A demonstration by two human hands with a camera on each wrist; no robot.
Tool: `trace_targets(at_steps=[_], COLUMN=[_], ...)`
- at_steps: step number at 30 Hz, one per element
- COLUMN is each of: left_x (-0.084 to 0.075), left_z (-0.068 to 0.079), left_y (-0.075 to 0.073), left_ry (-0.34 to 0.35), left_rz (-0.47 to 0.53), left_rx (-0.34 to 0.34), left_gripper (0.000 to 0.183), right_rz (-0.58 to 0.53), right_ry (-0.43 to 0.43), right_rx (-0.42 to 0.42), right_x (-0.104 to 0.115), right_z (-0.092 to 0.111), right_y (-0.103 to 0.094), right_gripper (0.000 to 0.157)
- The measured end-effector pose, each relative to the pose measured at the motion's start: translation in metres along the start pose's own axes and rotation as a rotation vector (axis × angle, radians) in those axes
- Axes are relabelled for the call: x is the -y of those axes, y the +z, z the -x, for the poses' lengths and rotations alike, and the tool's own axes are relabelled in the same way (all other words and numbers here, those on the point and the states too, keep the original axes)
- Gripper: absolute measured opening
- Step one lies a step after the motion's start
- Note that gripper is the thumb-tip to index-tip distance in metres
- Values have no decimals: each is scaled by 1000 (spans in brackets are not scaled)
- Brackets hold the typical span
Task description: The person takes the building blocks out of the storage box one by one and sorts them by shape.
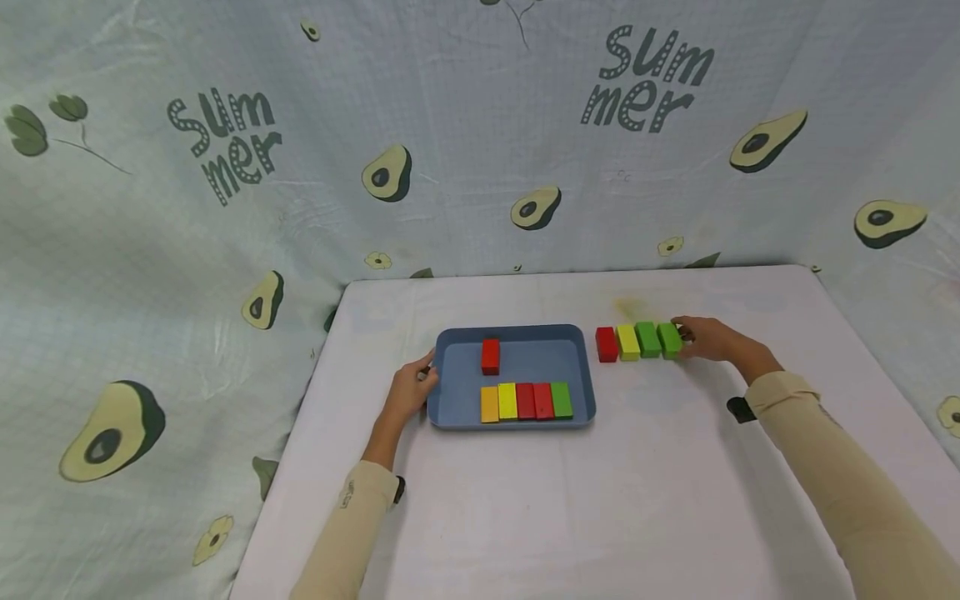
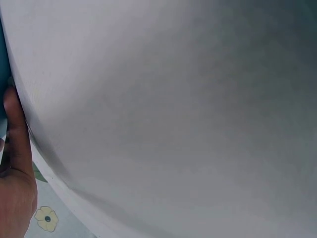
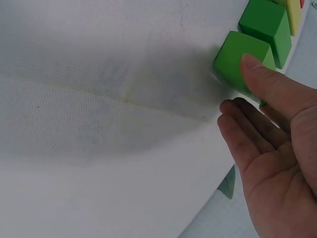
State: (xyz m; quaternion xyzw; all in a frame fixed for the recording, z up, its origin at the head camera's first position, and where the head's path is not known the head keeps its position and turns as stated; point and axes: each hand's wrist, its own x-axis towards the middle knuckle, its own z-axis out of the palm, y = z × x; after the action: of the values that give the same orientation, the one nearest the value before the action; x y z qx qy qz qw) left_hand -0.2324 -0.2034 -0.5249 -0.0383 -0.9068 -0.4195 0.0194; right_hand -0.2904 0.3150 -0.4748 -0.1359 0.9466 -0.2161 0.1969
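Observation:
A blue-grey tray [image 1: 461, 406] lies on the white table with its left rim at my left hand [image 1: 409, 390]. That hand holds the rim, and its fingers [image 2: 19, 134] lie along the tray's outer side in the left wrist view. At the right end of a row of blocks, my right hand [image 1: 712, 340] pinches a green block [image 1: 670, 341]. The thumb [image 3: 267, 79] rests on this block in the right wrist view, while the other fingertips are partly hidden. Beside it stand another green block [image 1: 648, 340], a yellow block [image 1: 627, 342] and a red block [image 1: 607, 344].
Inside the tray, one red block [image 1: 491, 357] lies near the back. A row of several orange, yellow, red and green blocks [image 1: 526, 402] runs along the tray's front. A patterned cloth [image 1: 465, 233] hangs behind the table.

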Motion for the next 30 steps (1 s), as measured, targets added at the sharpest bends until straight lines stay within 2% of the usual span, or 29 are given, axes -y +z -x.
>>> trace_targets(at_steps=[9, 17, 24, 30], left_x=[0, -1, -1, 1], left_z=[2, 2, 1, 2], left_y=[-1, -2, -1, -2], left_ry=[-12, 9, 8, -1], left_rz=[18, 17, 26, 40], left_rx=[-7, -11, -5, -2], left_gripper=[46, 46, 46, 47], right_rz=[-10, -22, -31, -52], right_ry=[-17, -40, -16, 53], right_rx=[-3, -9, -9, -77], right_x=[-3, -2, -6, -2], right_z=[-2, 2, 0, 4], right_y=[2, 0, -3, -5], right_gripper=[69, 70, 87, 95])
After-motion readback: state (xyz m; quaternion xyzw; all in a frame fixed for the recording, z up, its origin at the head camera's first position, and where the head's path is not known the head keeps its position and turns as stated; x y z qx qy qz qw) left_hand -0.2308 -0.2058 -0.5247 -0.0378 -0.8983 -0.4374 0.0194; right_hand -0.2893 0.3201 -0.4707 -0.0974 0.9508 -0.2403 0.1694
